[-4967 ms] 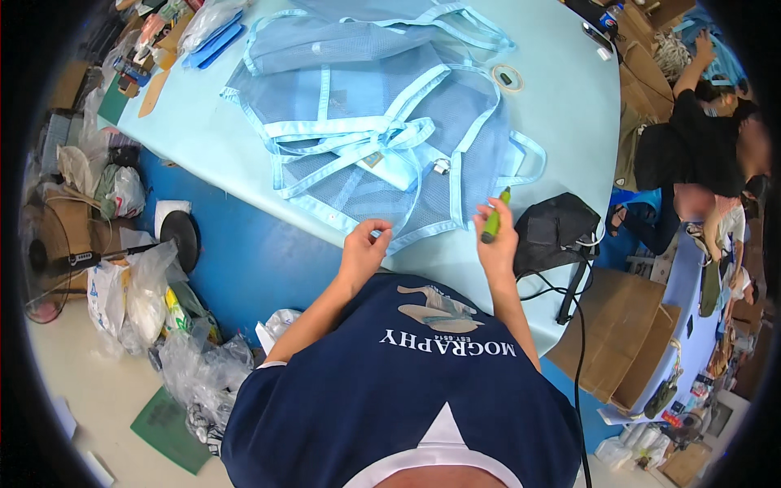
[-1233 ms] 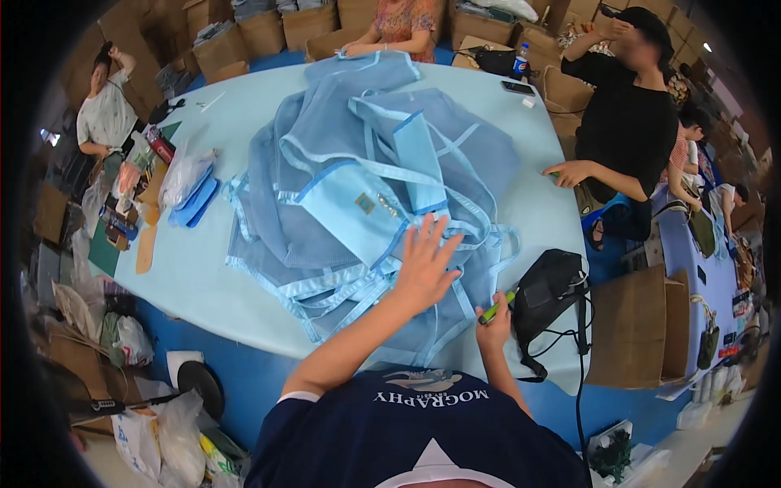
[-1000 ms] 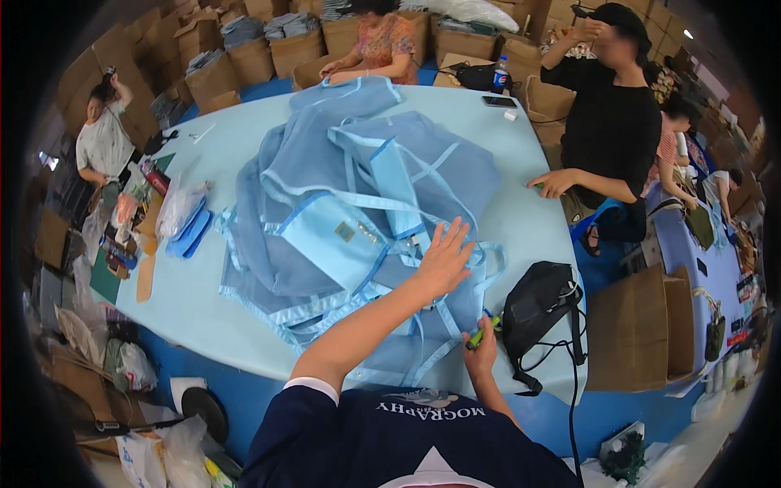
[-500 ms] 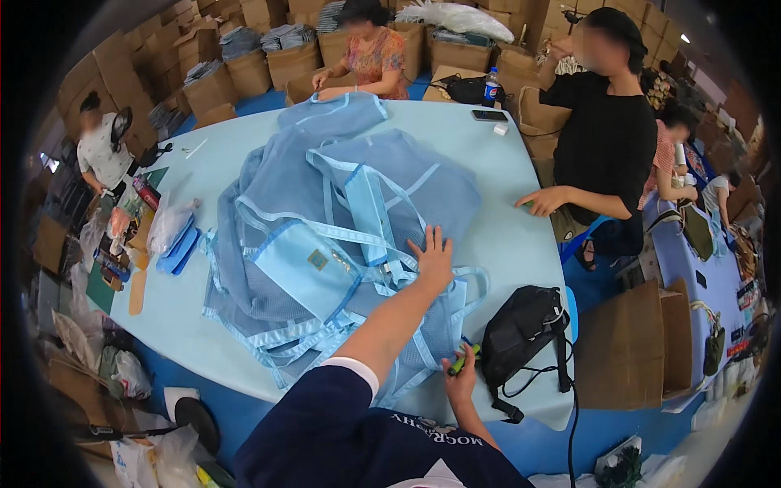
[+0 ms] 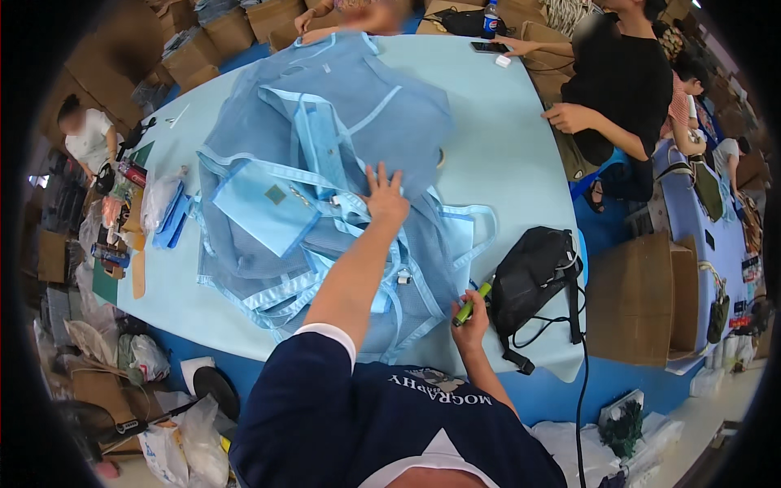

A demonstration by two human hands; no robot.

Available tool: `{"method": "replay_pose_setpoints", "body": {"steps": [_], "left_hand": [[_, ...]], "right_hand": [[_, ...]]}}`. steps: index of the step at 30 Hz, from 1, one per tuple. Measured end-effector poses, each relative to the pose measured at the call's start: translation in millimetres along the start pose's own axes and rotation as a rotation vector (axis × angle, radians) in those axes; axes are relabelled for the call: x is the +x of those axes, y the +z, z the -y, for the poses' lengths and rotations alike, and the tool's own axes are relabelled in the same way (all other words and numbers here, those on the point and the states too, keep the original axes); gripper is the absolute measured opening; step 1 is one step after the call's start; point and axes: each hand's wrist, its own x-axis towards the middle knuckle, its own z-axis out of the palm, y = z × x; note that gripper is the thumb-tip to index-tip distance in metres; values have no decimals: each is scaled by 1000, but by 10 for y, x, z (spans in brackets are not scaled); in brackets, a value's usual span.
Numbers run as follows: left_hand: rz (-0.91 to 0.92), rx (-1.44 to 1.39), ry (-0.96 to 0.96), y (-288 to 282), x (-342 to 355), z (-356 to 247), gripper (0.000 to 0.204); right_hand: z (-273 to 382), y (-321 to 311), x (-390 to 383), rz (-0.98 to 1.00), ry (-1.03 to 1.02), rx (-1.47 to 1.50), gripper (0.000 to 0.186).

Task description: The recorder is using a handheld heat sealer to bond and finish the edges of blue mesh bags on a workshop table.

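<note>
Since the frame half a second back, our left hand [image 5: 384, 199] has reached further out over the pile of blue mesh fabric [image 5: 325, 187], and our view has tipped lower, so the navy shirt fills more of the bottom edge. We now have that hand spread flat, fingers fanned wide, pressing on the fabric near the middle of the pile; it holds nothing. Just left of it a pale blue pocket panel [image 5: 264, 203] lies on top, tilted, with light blue straps [image 5: 285, 293] running below it. Our right hand [image 5: 472, 321] sits at the near edge of the counter [image 5: 512, 138], its grip closed around a green marker [image 5: 472, 302] that points up and away from us. A black bag [image 5: 533, 272] rests just beside that hand, on the right, its strap hanging over the counter edge. Across the counter a person in black [image 5: 618, 81] leans one hand on its far rim. Cardboard boxes [image 5: 643, 301] stand to the right.
</note>
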Motion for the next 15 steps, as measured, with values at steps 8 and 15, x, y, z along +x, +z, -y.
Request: {"method": "replay_pose_setpoints", "body": {"steps": [8, 15], "left_hand": [[-55, 65, -71, 146, 142, 590, 67], [-89, 65, -171, 138, 268, 1242, 67]], "right_hand": [[82, -66, 91, -104, -54, 74, 32], [55, -126, 130, -134, -33, 33, 32]]}}
